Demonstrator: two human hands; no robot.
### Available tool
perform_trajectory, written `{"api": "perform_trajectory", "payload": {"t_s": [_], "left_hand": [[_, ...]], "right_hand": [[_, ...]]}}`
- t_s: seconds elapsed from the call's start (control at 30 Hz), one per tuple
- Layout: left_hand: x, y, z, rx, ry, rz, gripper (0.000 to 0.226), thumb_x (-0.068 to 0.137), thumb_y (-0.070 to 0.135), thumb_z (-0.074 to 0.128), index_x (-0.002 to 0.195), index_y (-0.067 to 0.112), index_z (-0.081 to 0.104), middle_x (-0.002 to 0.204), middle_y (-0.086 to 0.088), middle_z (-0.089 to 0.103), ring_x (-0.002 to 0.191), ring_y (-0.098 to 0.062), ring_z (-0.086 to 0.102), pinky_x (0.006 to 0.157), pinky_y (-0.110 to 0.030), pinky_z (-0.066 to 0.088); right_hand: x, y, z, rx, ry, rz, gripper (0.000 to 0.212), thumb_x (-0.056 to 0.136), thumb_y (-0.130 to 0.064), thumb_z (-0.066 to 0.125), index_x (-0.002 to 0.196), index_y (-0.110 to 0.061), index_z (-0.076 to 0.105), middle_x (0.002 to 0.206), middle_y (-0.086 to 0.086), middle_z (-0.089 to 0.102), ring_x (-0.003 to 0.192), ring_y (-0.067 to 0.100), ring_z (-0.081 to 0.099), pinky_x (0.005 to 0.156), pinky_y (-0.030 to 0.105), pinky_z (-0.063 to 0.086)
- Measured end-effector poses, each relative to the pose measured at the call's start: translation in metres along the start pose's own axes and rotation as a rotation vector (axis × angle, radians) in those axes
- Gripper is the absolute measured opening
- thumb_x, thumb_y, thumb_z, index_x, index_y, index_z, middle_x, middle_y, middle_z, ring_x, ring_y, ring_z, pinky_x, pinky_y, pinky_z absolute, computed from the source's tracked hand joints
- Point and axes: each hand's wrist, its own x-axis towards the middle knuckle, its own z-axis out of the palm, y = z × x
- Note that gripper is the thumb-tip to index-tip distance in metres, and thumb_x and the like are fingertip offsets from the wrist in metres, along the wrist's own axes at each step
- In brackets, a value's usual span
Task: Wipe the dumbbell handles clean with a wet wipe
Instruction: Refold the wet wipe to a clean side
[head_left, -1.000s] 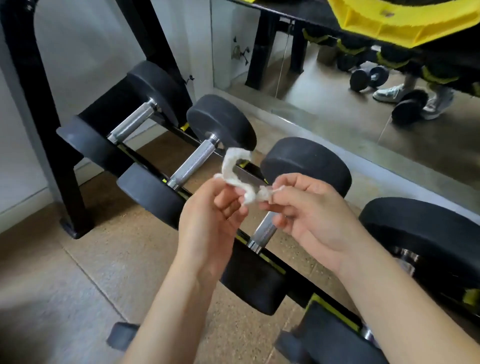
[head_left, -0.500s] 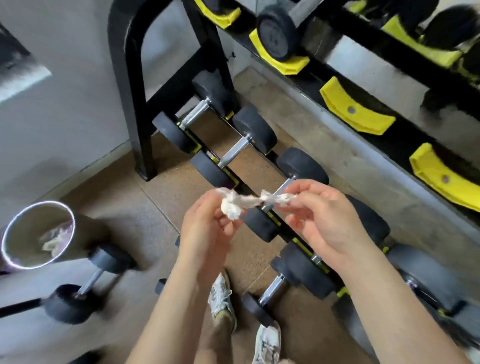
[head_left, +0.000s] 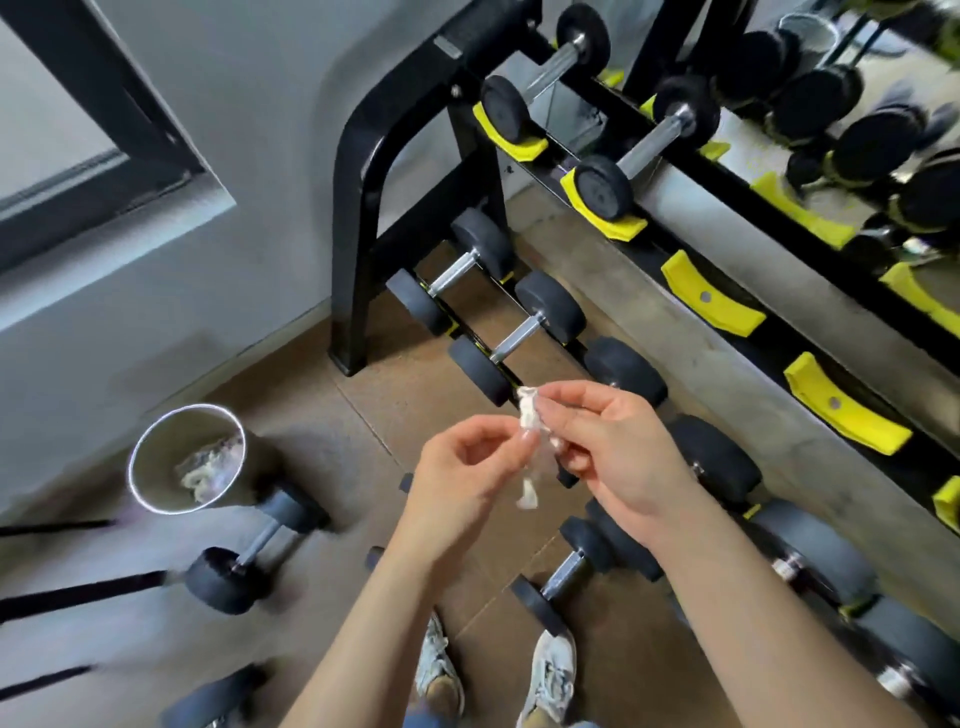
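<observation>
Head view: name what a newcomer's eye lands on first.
Dead centre, the left hand and right hand pinch a crumpled white wet wipe between them. Bright yellow cradles line the black rack on the right, and a shiny metal bin holding crumpled scraps stands at lower left.

We look down into a gym corner: a grey wall (head_left: 249, 156) with a dark-framed window (head_left: 104, 171) at upper left, brown floor (head_left: 384, 405) below, and a black steel rack (head_left: 358, 208) fitted with yellow cradles (head_left: 711, 304) running along the right. A round metal bin (head_left: 166, 431) stands on the floor near the wall.
</observation>
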Motion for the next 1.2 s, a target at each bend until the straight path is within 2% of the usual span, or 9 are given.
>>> {"api": "perform_trajectory", "payload": {"t_s": [0.1,0.23,0.3,0.5,0.7,0.83,1.0,1.13,1.2], "left_hand": [[0.005,0.015,-0.032,-0.007,0.05,-0.011,0.02,0.067,0.036,0.075,0.072,0.017,0.074,0.069,-0.005,0.069,0.06,-0.011,0.057,0.063,-0.03,0.045],[0.011,0.037,-0.066,-0.078,-0.04,0.017,0.022,0.069,0.041,0.079,0.078,0.022,0.073,0.079,-0.004,0.07,0.069,-0.016,0.059,0.068,-0.031,0.047],[0.013,0.045,-0.072,0.045,-0.037,0.067,0.021,0.07,0.038,0.08,0.077,0.021,0.071,0.078,-0.002,0.072,0.069,-0.013,0.063,0.067,-0.027,0.05],[0.034,0.051,-0.09,0.026,0.029,0.019,0.004,0.084,0.012,0.072,0.081,0.014,0.074,0.076,-0.008,0.074,0.066,-0.014,0.067,0.058,-0.022,0.05],[0.067,0.055,-0.084,0.072,-0.008,0.011,0.006,0.086,0.003,0.066,0.085,0.007,0.07,0.075,-0.01,0.074,0.063,-0.012,0.067,0.059,-0.019,0.05],[0.102,0.058,-0.075,0.003,0.04,-0.048,0.003,0.084,0.002,0.068,0.084,0.004,0.07,0.073,-0.012,0.071,0.061,-0.013,0.062,0.061,-0.022,0.05],[0.149,0.059,-0.064,-0.042,0.118,-0.127,0.002,0.084,0.005,0.068,0.085,0.003,0.068,0.078,-0.013,0.069,0.066,-0.015,0.06,0.062,-0.021,0.049],[0.18,0.068,-0.056,-0.173,0.097,-0.167,0.008,0.077,0.013,0.065,0.082,0.008,0.063,0.078,-0.006,0.068,0.073,-0.013,0.063,0.066,-0.02,0.049],[0.193,0.069,-0.05,-0.211,0.084,-0.188,0.005,0.08,0.012,0.063,0.084,0.009,0.06,0.08,-0.007,0.07,0.077,-0.015,0.066,0.068,-0.022,0.048]], "right_hand": [[0.007,-0.009,0.035,-0.098,0.101,-0.023,0.011,0.091,-0.011,0.061,0.089,-0.01,0.072,0.059,-0.002,0.06,0.051,0.004,0.047,0.049,0.017,0.038],[0.016,-0.02,0.073,-0.162,0.178,-0.103,0.013,0.093,-0.015,0.06,0.093,-0.007,0.071,0.061,0.0,0.062,0.053,0.004,0.052,0.049,0.016,0.043],[0.019,-0.022,0.086,-0.181,0.187,-0.117,0.012,0.093,-0.016,0.06,0.093,-0.009,0.07,0.067,-0.002,0.068,0.061,0.006,0.06,0.056,0.018,0.049],[0.036,-0.026,0.094,-0.141,-0.006,0.003,0.039,0.085,-0.015,0.071,0.122,-0.013,0.061,0.101,0.01,0.072,0.093,0.021,0.07,0.081,0.033,0.057],[0.067,-0.037,0.078,-0.19,-0.014,0.064,0.026,0.078,0.004,0.072,0.103,0.0,0.067,0.096,0.014,0.073,0.078,0.013,0.07,0.064,0.02,0.054],[0.103,-0.049,0.059,-0.27,-0.084,0.081,0.035,0.076,-0.003,0.078,0.11,-0.006,0.068,0.098,0.008,0.075,0.093,0.02,0.071,0.081,0.031,0.057],[0.151,-0.065,0.031,-0.408,-0.053,0.075,0.028,0.078,-0.006,0.077,0.105,-0.011,0.071,0.094,0.007,0.075,0.092,0.017,0.071,0.087,0.03,0.056],[0.176,-0.07,0.016,-0.276,-0.01,0.055,0.022,0.084,-0.005,0.07,0.102,-0.016,0.072,0.089,-0.001,0.075,0.078,0.003,0.068,0.061,0.011,0.049],[0.186,-0.065,0.014,-0.18,0.032,0.045,0.022,0.088,-0.004,0.064,0.101,-0.019,0.072,0.088,-0.001,0.074,0.075,0.004,0.064,0.056,0.013,0.044]]}}
